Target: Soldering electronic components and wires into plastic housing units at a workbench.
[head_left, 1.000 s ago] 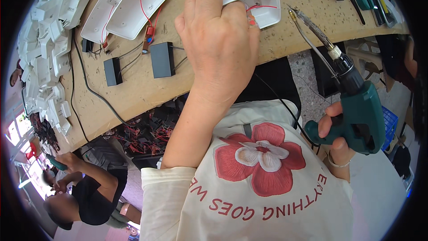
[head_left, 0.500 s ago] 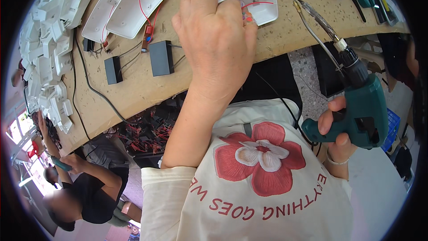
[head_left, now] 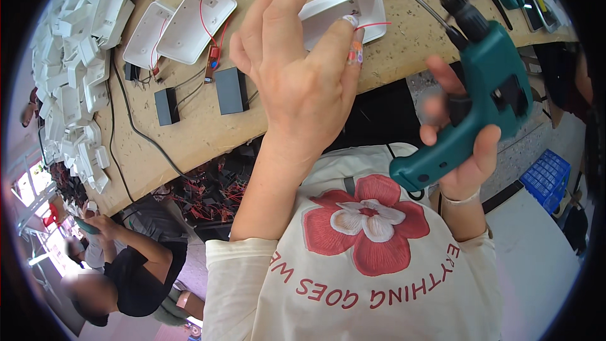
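- The white housing (head_left: 374,12) lies on the tabletop (head_left: 404,53), its open side toward the person; inside it there is a red wire (head_left: 372,24), whose end comes out over the right rim.
- The left hand (head_left: 300,88) is at the left of the white housing, with its index finger inside; I cannot tell if it grasps the wall or the wire.
- The right hand (head_left: 463,175), to the lower right of the white housing, grasps a green soldering gun (head_left: 495,69) by its handle.
- To the left of the white housing are two open shells (head_left: 197,22), each with a red wire in it; a small circuit board (head_left: 213,60) and two black boxes (head_left: 233,91) are near them.
- Farther left of the white housing, a big heap of white casings (head_left: 69,76) covers the tabletop edge.
- Below and left of the white housing, under the tabletop, many black parts with red wires (head_left: 211,192) are gathered.
- In the room, a blue crate (head_left: 546,180) stands well to the lower right of the white housing; a co-worker in black (head_left: 142,281) is at the far lower left.
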{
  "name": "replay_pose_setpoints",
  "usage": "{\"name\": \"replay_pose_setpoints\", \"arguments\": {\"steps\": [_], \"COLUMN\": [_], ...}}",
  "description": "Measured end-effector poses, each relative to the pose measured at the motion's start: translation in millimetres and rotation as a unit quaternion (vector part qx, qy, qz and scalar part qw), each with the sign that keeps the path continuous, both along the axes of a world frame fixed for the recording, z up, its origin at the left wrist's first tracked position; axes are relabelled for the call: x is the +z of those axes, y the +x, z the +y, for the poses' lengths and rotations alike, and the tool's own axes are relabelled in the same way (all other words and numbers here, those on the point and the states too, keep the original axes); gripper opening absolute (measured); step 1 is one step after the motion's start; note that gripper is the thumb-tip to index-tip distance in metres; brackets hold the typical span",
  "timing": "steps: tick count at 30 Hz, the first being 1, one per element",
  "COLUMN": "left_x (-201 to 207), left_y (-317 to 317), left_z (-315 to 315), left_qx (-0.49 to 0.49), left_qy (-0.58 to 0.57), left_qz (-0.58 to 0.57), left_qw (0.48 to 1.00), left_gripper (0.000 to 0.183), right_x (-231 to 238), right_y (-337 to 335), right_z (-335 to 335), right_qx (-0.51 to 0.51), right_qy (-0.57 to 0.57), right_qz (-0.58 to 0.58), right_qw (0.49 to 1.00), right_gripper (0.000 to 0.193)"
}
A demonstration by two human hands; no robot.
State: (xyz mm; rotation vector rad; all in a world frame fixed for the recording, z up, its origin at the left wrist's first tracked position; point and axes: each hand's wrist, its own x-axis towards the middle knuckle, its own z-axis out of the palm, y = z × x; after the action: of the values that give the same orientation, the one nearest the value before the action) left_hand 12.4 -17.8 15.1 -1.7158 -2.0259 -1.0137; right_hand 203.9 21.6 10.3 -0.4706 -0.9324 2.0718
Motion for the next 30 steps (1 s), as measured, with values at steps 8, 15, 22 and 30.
{"name": "replay_pose_setpoints", "arguments": {"steps": [8, 15, 22, 30], "left_x": [-6, -17, -19, -12], "left_y": [1, -2, -5, -6], "left_z": [-2, 2, 6, 4], "left_qx": [-0.032, -0.034, -0.062, -0.029], "left_qy": [0.015, 0.104, 0.143, 0.104], "left_qz": [-0.006, 0.035, 0.03, 0.024], "left_qw": [0.999, 0.993, 0.987, 0.994], "left_gripper": [0.015, 0.015, 0.01, 0.016], "right_x": [0, 6, 5, 4], "right_y": [-29, -35, -37, -26], "right_z": [15, 16, 18, 19], "right_qx": [0.05, 0.033, 0.036, 0.01], "right_qy": [-0.039, -0.06, -0.068, 0.004], "right_qz": [0.052, -0.017, -0.005, 0.039], "right_qw": [0.997, 0.998, 0.997, 0.999], "right_gripper": [0.072, 0.071, 0.071, 0.073]}}
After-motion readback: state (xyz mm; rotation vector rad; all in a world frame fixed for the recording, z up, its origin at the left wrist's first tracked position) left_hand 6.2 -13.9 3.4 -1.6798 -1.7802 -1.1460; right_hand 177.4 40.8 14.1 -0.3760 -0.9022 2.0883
